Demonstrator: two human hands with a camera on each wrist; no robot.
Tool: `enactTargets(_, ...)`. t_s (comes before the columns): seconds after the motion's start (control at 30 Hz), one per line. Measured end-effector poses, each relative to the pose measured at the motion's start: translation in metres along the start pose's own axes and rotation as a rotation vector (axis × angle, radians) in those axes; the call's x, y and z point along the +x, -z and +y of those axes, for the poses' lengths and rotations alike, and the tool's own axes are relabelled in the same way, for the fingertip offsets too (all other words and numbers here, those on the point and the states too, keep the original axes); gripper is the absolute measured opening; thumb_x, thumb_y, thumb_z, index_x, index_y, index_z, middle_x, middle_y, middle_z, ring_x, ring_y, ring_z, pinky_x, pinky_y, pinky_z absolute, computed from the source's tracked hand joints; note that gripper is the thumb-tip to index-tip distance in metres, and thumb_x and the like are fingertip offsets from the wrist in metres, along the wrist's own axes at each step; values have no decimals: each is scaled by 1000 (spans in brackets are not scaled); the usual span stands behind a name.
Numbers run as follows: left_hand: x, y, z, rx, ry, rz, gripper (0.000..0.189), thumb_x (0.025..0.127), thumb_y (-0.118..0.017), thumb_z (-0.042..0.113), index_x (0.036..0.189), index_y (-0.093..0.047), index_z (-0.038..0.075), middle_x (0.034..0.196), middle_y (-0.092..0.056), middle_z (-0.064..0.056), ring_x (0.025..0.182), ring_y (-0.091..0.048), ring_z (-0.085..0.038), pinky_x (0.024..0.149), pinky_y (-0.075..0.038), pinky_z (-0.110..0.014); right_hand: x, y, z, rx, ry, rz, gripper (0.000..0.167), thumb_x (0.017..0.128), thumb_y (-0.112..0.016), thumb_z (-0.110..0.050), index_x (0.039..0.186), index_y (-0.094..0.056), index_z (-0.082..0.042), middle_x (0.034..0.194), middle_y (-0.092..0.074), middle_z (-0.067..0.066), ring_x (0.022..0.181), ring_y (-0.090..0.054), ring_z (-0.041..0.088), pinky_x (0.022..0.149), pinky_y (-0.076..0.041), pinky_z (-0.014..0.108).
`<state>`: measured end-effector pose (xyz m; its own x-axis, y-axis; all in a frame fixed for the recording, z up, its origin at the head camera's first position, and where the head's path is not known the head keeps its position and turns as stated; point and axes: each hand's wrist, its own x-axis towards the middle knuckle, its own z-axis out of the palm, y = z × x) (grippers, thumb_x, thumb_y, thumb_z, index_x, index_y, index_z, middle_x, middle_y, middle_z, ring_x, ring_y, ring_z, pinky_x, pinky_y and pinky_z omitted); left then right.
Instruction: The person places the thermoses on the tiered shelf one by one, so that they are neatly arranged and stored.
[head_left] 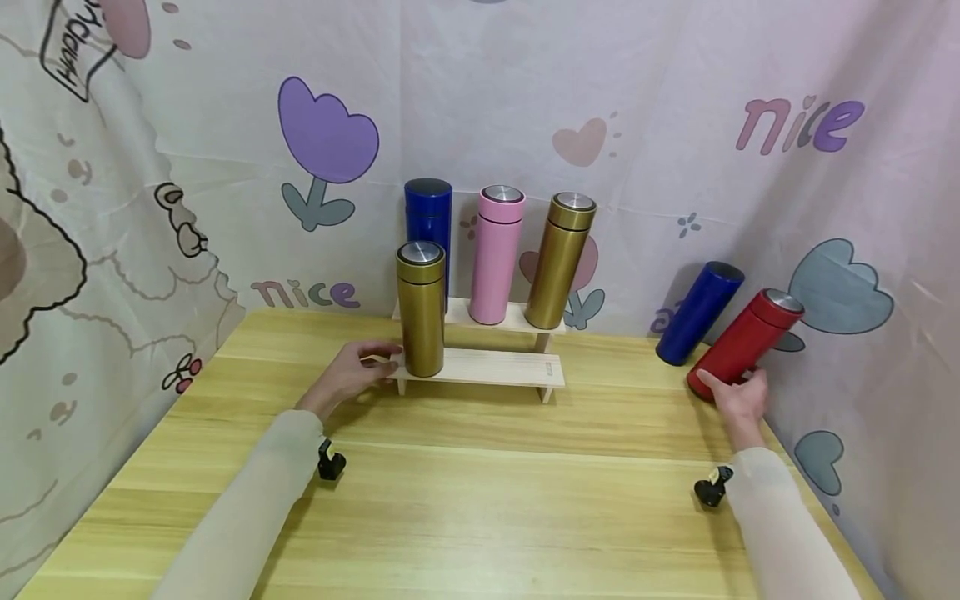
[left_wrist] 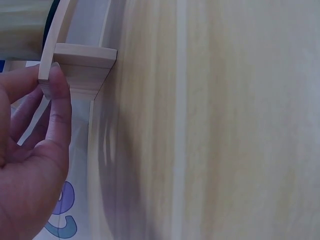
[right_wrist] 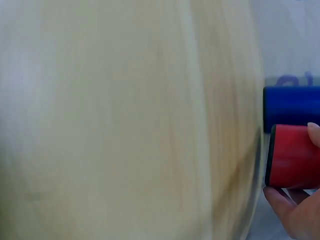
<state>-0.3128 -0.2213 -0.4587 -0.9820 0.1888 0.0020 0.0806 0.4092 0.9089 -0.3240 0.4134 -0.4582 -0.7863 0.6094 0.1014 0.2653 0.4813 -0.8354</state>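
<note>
In the head view my left hand point(head_left: 351, 377) is at the left end of a two-step wooden display stand point(head_left: 495, 367). The left wrist view shows its thumb and fingers pinching the edge of the lower board point(left_wrist: 47, 60). On that lower step stands a gold thermos point(head_left: 422, 321), just beside the hand. My right hand point(head_left: 741, 400) grips a red thermos point(head_left: 742, 333) low on its body, thumb on one side and fingers on the other. Whether its base touches the table cannot be told. Close behind it stands a blue thermos point(head_left: 700, 314).
The stand's upper step carries a blue thermos point(head_left: 428, 208), a pink thermos point(head_left: 496, 258) and another gold thermos point(head_left: 561, 262). A printed curtain point(head_left: 480, 100) hangs behind and along both sides of the wooden table point(head_left: 480, 517).
</note>
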Motion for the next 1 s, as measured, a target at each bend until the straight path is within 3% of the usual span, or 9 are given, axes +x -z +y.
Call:
enactTargets(0.1,0,0,0,-19,4,-7,43,99,-68,15,140,-61,2,141,-60,-24,111,-67,-26,93,-61,-37,-2,-1,-9,9,-1,-17,88,89,-78,-35,158,-30,-6,154,-47,20,125,-50,33,102,-47,41)
enactTargets(0.33,1,-1,-3,-40,2,-4,43,99,-68,12,139,-61,0,140,-60,-26,106,-68,-21,91,-63,-37,-15,0,-32,15,39,-87,90,90,-78,-40,159,-30,-8,159,-46,20,137,-49,37,116,-45,54)
enactTargets(0.53,2,0,-2,-40,1,-10,43,99,-67,13,139,-61,0,139,-59,-26,104,-68,-20,91,-63,-36,-30,3,-55,33,101,-155,89,89,-80,-40,159,-32,-12,157,-49,17,137,-51,34,112,-49,50)
enactTargets(0.77,0,1,-1,-41,10,0,43,99,-67,13,140,-61,0,141,-59,-26,105,-68,-19,92,-63,-37,-43,5,-78,56,140,-227,91,89,-81,-37,160,-30,-11,157,-49,18,139,-50,35,115,-48,54)
enactTargets(1.0,-1,-1,-2,-47,1,0,43,99,-67,12,140,-60,-1,142,-58,-27,104,-68,-20,90,-63,-36,-59,3,-90,48,201,-289,91,90,-80,-39,158,-30,-7,153,-50,21,136,-52,37,97,-54,34)
